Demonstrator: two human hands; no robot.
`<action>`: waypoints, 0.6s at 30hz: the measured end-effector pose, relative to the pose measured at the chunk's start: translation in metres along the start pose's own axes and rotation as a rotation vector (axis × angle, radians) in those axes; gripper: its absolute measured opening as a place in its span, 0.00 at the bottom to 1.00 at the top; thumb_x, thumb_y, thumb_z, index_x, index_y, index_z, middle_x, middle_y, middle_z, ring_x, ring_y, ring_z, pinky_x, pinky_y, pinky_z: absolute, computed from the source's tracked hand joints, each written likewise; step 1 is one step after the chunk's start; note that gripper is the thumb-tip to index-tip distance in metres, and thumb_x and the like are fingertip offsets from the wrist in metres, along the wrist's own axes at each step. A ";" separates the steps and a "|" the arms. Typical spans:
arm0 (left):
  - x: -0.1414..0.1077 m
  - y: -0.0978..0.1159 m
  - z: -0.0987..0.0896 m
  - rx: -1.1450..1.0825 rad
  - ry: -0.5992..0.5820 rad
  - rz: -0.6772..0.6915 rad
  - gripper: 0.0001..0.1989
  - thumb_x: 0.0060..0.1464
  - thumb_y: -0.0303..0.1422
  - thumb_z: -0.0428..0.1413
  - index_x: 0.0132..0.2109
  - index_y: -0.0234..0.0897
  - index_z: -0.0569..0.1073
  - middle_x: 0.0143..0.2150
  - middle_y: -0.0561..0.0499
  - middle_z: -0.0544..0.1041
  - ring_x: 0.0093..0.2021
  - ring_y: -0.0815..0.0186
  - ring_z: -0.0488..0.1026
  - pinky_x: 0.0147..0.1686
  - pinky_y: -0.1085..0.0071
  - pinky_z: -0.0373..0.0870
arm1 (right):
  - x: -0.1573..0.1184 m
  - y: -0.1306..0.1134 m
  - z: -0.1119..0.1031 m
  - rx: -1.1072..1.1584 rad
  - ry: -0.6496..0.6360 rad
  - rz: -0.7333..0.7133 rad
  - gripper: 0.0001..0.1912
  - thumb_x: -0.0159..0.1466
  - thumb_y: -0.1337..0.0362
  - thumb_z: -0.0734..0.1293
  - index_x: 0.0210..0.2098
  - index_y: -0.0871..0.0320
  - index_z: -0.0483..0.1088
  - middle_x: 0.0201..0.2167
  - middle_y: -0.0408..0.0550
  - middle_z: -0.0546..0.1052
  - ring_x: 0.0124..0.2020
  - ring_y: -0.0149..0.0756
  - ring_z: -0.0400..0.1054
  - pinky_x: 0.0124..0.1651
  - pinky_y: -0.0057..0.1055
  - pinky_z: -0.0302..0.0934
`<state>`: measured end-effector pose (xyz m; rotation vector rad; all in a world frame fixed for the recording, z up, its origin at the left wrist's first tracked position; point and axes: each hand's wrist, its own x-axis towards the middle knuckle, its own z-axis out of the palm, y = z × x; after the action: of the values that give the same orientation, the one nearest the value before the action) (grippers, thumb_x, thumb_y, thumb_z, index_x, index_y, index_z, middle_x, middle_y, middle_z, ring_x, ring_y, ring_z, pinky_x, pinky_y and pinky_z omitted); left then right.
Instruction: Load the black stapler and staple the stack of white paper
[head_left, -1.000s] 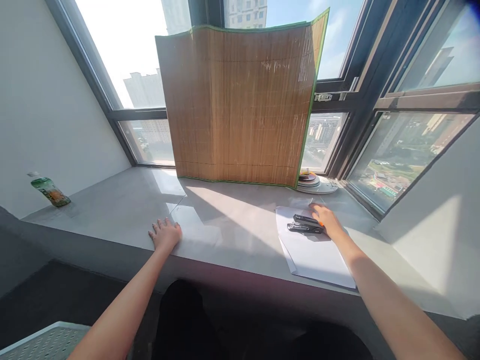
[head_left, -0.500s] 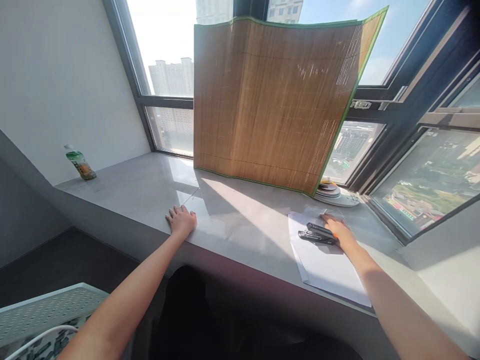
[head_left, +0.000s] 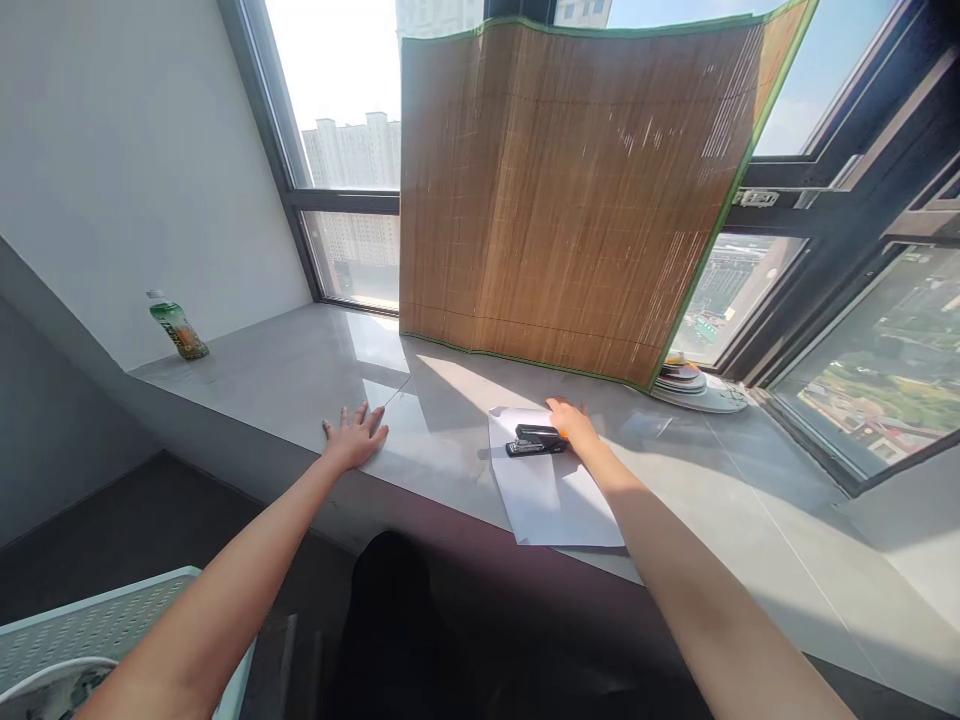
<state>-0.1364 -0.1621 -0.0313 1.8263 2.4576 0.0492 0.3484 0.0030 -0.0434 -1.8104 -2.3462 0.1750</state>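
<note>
My left hand [head_left: 354, 440] lies flat on the grey windowsill [head_left: 442, 450], fingers spread and holding nothing. White paper [head_left: 544, 500] rests near the sill's front edge, and a black stapler [head_left: 534, 440] lies on its upper part. At the paper's upper right edge, my right hand [head_left: 572, 422] grips the paper from above, right beside the stapler's rear end. The undersides of its fingers are hidden. Something small and orange shows between this hand and the stapler.
A brown bamboo mat [head_left: 555, 200] with green edging stands against the window. Stacked plates [head_left: 705, 392] sit by its lower right corner. On the far left of the sill stands a green-labelled bottle [head_left: 178, 328]. A pale perforated basket [head_left: 97, 625] is at lower left.
My right hand has slid the paper leftward along the sill, with the stapler on top. My left hand stays on the sill, its fingers spread a little wider. The view has shifted slightly.
</note>
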 end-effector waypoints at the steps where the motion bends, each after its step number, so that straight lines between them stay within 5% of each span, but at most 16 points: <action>1: 0.000 0.001 0.002 0.002 0.009 0.002 0.37 0.72 0.55 0.37 0.82 0.54 0.52 0.85 0.48 0.44 0.82 0.30 0.41 0.70 0.22 0.44 | 0.009 -0.021 0.004 0.012 -0.008 -0.017 0.36 0.66 0.75 0.55 0.72 0.55 0.66 0.74 0.58 0.68 0.74 0.49 0.61 0.78 0.59 0.42; 10: 0.000 0.000 0.003 -0.021 0.032 -0.008 0.36 0.72 0.56 0.39 0.81 0.56 0.55 0.84 0.48 0.48 0.82 0.34 0.42 0.71 0.24 0.43 | 0.068 -0.180 0.036 0.182 0.041 -0.082 0.31 0.71 0.80 0.50 0.69 0.62 0.64 0.71 0.64 0.69 0.75 0.45 0.55 0.78 0.69 0.31; 18: -0.001 0.003 0.002 -0.038 0.045 -0.011 0.35 0.72 0.54 0.41 0.80 0.55 0.57 0.84 0.48 0.50 0.82 0.34 0.43 0.71 0.23 0.43 | 0.071 -0.227 0.043 0.272 0.120 0.043 0.32 0.70 0.82 0.47 0.66 0.63 0.67 0.73 0.61 0.67 0.77 0.43 0.49 0.79 0.66 0.25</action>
<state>-0.1330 -0.1618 -0.0327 1.8159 2.4791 0.1363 0.1071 0.0147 -0.0359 -1.6909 -2.0876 0.3617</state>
